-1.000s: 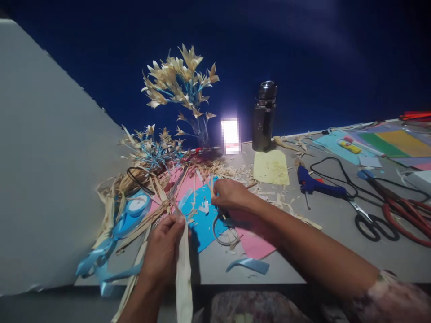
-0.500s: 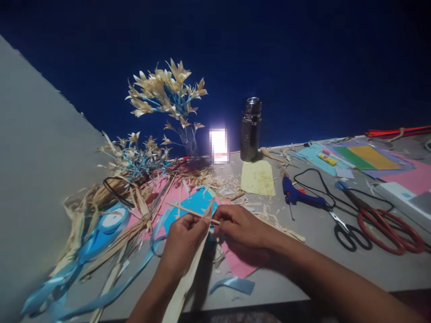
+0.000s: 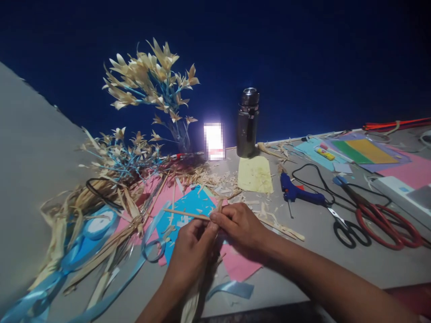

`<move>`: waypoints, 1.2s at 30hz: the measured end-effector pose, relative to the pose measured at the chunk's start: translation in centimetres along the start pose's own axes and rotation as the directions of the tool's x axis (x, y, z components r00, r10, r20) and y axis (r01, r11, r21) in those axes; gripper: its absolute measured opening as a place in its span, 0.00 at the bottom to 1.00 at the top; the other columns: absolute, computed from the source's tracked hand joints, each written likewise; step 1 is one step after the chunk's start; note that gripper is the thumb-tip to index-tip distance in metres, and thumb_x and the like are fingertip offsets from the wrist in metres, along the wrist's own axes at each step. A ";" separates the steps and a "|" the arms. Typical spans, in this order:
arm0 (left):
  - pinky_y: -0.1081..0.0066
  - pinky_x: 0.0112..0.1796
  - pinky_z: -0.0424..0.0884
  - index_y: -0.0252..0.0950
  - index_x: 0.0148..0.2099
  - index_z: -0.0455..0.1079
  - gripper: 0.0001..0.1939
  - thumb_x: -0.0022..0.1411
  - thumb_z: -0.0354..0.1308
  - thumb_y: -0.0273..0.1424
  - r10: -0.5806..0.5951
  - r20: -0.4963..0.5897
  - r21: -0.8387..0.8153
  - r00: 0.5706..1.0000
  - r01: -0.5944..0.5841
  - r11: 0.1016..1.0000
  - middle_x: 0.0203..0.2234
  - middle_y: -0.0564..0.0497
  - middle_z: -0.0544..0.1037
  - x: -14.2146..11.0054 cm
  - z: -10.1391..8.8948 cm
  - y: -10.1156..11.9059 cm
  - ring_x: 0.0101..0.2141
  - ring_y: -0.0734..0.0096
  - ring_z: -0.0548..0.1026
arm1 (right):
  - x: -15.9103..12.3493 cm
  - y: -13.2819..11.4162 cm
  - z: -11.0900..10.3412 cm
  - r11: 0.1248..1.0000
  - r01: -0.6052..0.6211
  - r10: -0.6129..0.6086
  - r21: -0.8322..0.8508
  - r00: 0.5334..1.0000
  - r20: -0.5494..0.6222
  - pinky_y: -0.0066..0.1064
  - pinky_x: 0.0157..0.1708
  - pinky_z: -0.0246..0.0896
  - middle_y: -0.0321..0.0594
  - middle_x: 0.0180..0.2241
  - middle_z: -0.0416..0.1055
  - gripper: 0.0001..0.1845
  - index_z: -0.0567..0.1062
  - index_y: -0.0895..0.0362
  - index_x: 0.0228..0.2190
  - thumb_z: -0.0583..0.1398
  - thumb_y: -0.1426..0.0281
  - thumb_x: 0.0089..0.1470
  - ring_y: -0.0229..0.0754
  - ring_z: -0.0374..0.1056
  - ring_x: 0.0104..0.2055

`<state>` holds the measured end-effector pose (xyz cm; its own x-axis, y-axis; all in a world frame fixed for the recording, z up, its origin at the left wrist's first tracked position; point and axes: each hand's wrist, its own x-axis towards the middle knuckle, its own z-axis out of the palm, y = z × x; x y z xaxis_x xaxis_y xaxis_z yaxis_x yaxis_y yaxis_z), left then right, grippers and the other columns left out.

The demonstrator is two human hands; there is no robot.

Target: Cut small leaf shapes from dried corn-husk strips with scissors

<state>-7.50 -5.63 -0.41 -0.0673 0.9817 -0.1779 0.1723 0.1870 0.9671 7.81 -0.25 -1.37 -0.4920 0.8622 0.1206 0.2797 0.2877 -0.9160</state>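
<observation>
Now drawn closer together: left hand point(image 3: 191, 246) and right hand point(image 3: 243, 229) pinched narrow, apparently pressing pale strip point(image 3: 191, 303) against thin stick point(image 3: 185, 214).

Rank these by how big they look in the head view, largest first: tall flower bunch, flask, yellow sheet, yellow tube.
1. Tall flower bunch
2. Flask and yellow sheet: too close to rank; flask taller, sheet wider
3. Yellow tube
</observation>
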 end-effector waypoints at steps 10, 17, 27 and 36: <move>0.70 0.32 0.70 0.40 0.33 0.81 0.09 0.62 0.61 0.33 0.294 0.172 0.209 0.940 -0.326 0.922 0.27 0.48 0.81 0.0 -2.5 -0.1 0.29 0.63 0.77 | -1.0 0.6 0.2 0.711 -0.379 0.204 0.592 0.917 0.343 0.25 0.13 0.42 0.29 0.09 0.57 0.28 0.72 0.59 0.16 0.61 0.50 0.55 0.30 0.50 0.11; 0.73 0.23 0.61 0.38 0.22 0.73 0.13 0.56 0.66 0.36 0.267 0.121 0.139 0.956 -0.283 0.949 0.17 0.52 0.71 -0.8 -3.5 0.7 0.20 0.71 0.66 | 0.0 0.4 -2.2 0.570 -0.382 0.128 0.727 0.916 0.381 0.24 0.13 0.35 0.27 0.08 0.52 0.24 0.68 0.58 0.14 0.61 0.58 0.55 0.28 0.42 0.11; 0.80 0.16 0.49 0.37 0.25 0.64 0.21 0.52 0.70 0.45 -0.023 -0.196 -0.247 0.980 -0.026 0.969 0.12 0.61 0.59 -1.9 -1.8 0.8 0.14 0.81 0.53 | -0.3 0.6 1.2 0.711 -0.303 0.174 0.635 0.950 0.258 0.23 0.18 0.42 0.29 0.21 0.59 0.24 0.70 0.58 0.29 0.61 0.49 0.57 0.31 0.49 0.20; 0.77 0.20 0.62 0.36 0.29 0.75 0.14 0.53 0.69 0.42 0.128 -0.224 -0.020 0.966 -0.136 0.991 0.19 0.53 0.75 -1.4 -0.5 -0.5 0.19 0.74 0.67 | -1.3 -0.4 1.1 0.990 0.043 -0.045 0.135 0.999 0.006 0.27 0.28 0.48 0.31 0.20 0.59 0.25 0.63 0.57 0.20 0.50 0.61 0.67 0.34 0.57 0.25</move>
<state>-8.02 -7.11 -0.56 -0.2632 0.9647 -0.0076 0.1598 0.0513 0.9858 7.44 -1.93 -1.59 -0.5089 0.8460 0.1591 0.1445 0.2662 -0.9530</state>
